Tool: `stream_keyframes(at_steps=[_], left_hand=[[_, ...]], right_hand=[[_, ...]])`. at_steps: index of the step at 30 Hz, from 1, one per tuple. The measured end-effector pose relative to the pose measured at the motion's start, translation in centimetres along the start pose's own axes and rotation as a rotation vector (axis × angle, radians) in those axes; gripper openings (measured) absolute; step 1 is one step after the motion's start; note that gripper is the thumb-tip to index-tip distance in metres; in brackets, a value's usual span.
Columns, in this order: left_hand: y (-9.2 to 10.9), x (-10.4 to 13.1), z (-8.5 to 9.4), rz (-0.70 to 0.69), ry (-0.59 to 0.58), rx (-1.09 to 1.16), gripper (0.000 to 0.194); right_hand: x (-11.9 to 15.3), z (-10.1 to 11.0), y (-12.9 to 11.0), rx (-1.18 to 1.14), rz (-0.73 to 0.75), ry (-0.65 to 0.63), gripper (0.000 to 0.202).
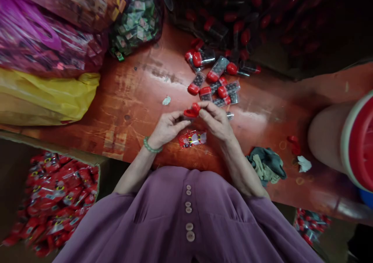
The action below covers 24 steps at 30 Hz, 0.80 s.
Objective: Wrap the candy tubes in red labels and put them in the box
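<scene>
Above the table's near edge, my left hand (pixel 170 127) and my right hand (pixel 215 119) meet at a small clear container with a red flip-top cap (pixel 191 113). My left fingers are closed around the container's body, which they mostly hide. The cap appears raised, and my right thumb and fingers pinch its lid. Just below lies a red printed wrapper (pixel 192 139) with a clear end. Beyond my right hand are several clear containers (pixel 218 68) with red caps, some filled with dark beads.
Stuffed plastic bags (pixel 52 96) crowd the left back. A carton (pixel 100 177) of red packets stands lower left. At right are a crumpled cloth (pixel 268 164), a red strip (pixel 293 145) and a large tub (pixel 329 133) with a red lid. More red-capped containers fill the dark back right.
</scene>
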<state>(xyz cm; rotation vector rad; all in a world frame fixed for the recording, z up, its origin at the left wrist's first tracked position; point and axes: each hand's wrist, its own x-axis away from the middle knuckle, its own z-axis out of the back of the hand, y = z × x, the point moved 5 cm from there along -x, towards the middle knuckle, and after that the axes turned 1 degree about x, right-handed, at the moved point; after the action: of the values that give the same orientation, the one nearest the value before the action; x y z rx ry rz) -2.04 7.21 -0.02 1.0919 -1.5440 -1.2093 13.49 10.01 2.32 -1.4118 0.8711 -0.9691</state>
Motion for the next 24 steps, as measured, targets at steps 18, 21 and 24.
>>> stream_keyframes(at_steps=[18,21,24], left_hand=[[-0.6,5.2,2.4,-0.035,0.072,-0.107,0.022],[-0.7,4.7,2.5,-0.014,0.099,-0.066,0.021],[-0.8,4.0,2.3,0.001,0.154,-0.036,0.022]], right_hand=[[-0.5,1.7,2.2,0.97,0.02,0.257,0.047],[-2.0,1.0,1.9,0.986,0.005,0.242,0.053],[-4.0,-0.4,1.8,0.997,0.017,0.142,0.052]])
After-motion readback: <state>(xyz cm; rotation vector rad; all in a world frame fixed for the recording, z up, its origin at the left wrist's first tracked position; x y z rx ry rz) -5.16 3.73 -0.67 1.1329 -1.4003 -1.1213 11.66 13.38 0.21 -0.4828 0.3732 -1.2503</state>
